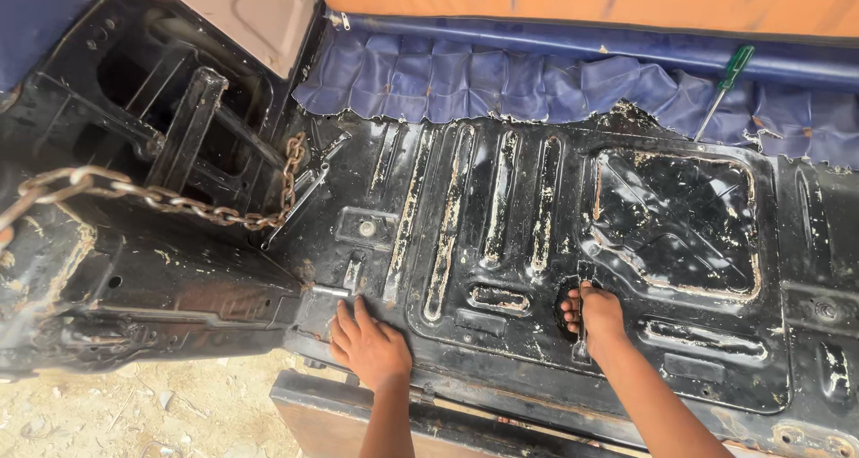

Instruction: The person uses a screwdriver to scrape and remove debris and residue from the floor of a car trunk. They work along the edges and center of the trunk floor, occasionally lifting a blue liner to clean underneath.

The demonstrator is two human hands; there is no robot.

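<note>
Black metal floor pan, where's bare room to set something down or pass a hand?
Free: the ribbed middle of the floor pan, between the left hand and the blue liner; also the square raised panel above the right hand. Crowded: the left side, where the chain crosses the brackets.

We find no packages, labels, signs or screens anywhere in this view.
</note>
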